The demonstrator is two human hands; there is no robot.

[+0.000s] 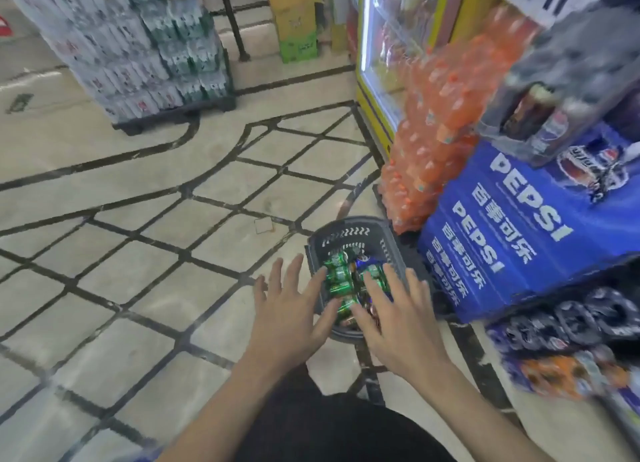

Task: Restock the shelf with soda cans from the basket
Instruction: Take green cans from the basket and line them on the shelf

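Observation:
A dark grey plastic basket (346,231) stands on the floor beside the display. Inside it lie several soda cans, mostly green cans (337,274) plus a blue can (363,264). My left hand (294,309) hovers over the basket's left side, fingers spread and straight. Over the basket's right side my right hand (398,319) is held the same way, fingers spread. Neither hand holds anything. The shelf (571,330) at the lower right holds dark and orange can packs, blurred.
A blue Pepsi carton (512,233) sits on the display right of the basket. Orange bottle packs (443,132) are stacked behind it, next to a yellow-framed cooler (381,63). A pallet of water packs (138,45) stands far left across the tiled floor.

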